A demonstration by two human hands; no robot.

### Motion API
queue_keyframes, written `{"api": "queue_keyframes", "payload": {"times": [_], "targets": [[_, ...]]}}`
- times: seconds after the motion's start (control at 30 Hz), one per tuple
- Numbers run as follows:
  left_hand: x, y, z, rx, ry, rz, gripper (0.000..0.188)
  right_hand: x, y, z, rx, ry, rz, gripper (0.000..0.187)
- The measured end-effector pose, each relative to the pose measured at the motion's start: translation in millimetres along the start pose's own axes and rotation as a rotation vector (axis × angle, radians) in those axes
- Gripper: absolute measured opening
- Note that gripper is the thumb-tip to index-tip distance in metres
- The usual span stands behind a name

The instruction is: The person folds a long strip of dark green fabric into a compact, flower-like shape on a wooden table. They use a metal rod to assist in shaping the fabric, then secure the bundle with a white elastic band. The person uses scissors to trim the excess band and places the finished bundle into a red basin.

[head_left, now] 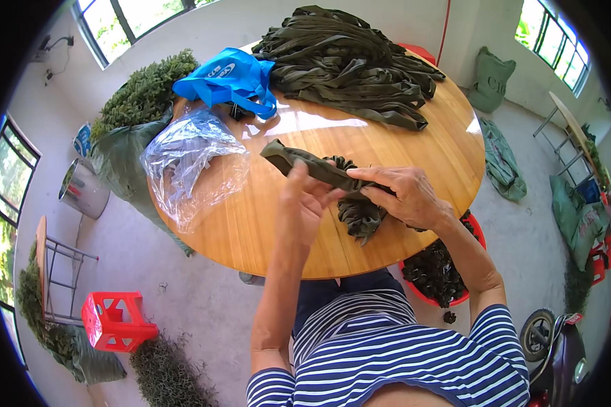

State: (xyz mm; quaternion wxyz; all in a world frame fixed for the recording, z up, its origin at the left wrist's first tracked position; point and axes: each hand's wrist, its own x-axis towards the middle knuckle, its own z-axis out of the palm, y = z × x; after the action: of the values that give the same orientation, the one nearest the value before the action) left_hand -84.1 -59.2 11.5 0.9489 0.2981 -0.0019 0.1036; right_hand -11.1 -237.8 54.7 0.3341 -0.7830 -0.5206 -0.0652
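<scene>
A dark olive fabric strip (282, 157), folded like a flat tube, runs slantwise in front of me above the round table. My left hand (304, 207) supports it from below, the thumb against the cloth and the fingers behind it. My right hand (407, 197) pinches the strip's other end, with some fingers curled out of sight. Beneath and between the hands hangs a bunched, ruffled length of the same cloth (361, 216); whether it is one piece with the strip is hidden by my fingers.
The round wooden table (448, 156) bears a big heap of olive strips (349, 64), a blue bag (227, 80) and clear plastic wrap (193, 149). By my right side, a red basin (480, 237) holds ruffled dark pieces. A red stool (119, 322) and a scooter (557, 356) stand behind.
</scene>
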Motion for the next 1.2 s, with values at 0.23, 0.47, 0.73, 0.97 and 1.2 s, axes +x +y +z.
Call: {"api": "queue_keyframes", "payload": {"times": [0.23, 0.47, 0.73, 0.97, 1.2], "targets": [[8, 13, -38, 0.063, 0.139, 0.109, 0.023, -13, -9, -5, -0.099, -0.096, 0.006, 0.031], [-2, -6, -22, -0.231, 0.139, 0.014, 0.021, -11, -1, -3, 0.103, -0.191, 0.091, 0.030], [-13, -55, 2, 0.042, 0.113, 0.133, 0.024, 3, -8, 13, 0.436, -0.144, 0.229, 0.031], [-36, 3, -8, 0.629, 0.049, -0.151, 0.041, -5, 6, -5, 0.415, -0.217, 0.142, 0.032], [29, 48, -45, 0.182, -0.202, 0.107, 0.049, -4, -3, -41, 0.809, -0.264, 0.336, 0.034]]}}
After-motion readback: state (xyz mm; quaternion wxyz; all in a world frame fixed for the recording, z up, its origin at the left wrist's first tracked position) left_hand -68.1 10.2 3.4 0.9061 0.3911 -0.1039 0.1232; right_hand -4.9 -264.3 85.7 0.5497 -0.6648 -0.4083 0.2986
